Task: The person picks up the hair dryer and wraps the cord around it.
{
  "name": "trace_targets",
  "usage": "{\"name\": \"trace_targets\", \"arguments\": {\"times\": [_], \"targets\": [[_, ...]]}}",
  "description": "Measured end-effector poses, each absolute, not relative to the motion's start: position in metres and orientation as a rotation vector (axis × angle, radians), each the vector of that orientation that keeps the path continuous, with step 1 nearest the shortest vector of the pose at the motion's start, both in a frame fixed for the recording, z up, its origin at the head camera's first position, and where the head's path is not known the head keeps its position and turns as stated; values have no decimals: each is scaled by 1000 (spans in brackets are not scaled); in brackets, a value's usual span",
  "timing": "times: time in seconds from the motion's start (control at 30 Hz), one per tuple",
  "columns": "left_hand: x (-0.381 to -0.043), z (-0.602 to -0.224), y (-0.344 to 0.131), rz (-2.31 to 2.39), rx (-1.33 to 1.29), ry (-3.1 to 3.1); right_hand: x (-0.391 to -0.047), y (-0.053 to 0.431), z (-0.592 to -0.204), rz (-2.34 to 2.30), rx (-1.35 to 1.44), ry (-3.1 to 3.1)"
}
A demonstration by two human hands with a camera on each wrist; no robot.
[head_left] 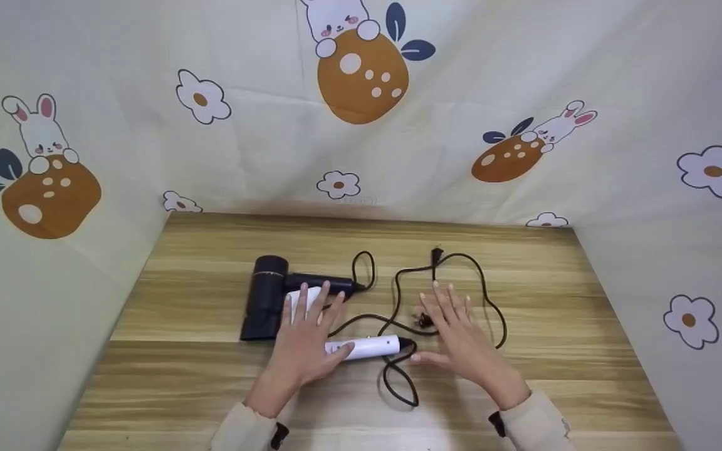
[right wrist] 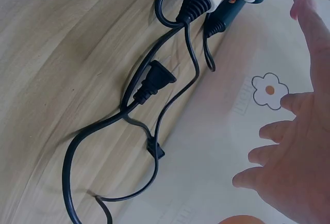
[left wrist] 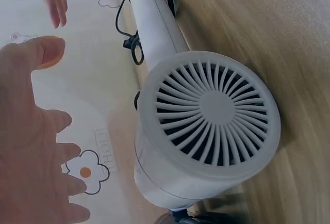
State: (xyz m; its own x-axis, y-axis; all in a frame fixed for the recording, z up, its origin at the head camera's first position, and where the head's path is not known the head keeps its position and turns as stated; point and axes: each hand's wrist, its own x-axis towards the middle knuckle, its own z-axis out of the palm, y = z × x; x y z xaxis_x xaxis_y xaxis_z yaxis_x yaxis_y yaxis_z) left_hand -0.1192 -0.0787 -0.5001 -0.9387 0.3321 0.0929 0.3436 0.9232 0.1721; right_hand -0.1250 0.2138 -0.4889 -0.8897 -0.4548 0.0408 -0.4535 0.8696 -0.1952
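In the head view my left hand point(head_left: 303, 343) is spread flat above a white hair dryer point(head_left: 370, 346), its straight fingers covering much of the body. The left wrist view shows that dryer's round slatted vent point(left wrist: 216, 108) and white handle point(left wrist: 157, 25), apart from the hand. A dark hair dryer point(head_left: 264, 300) lies just behind, its handle pointing right. My right hand point(head_left: 464, 347) has its fingers fanned out over the black cords and grips nothing. Near its fingertips is a black plug point(head_left: 423, 320); the right wrist view shows this plug point(right wrist: 155, 82) lying under the open palm.
Another black plug point(head_left: 437, 255) lies farther back on the wood-grain table point(head_left: 173, 376). Looped black cord point(head_left: 402, 391) spreads over the middle and right. A pale cloth point(head_left: 248, 150) printed with rabbits and flowers hangs behind and at both sides.
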Motion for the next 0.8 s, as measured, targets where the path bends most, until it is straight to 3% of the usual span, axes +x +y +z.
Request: {"name": "trace_targets", "arguments": {"times": [0.8], "targets": [[-117, -533, -87, -832, -18, -2961, -118, 218, -493, -395, -701, 3048]]}}
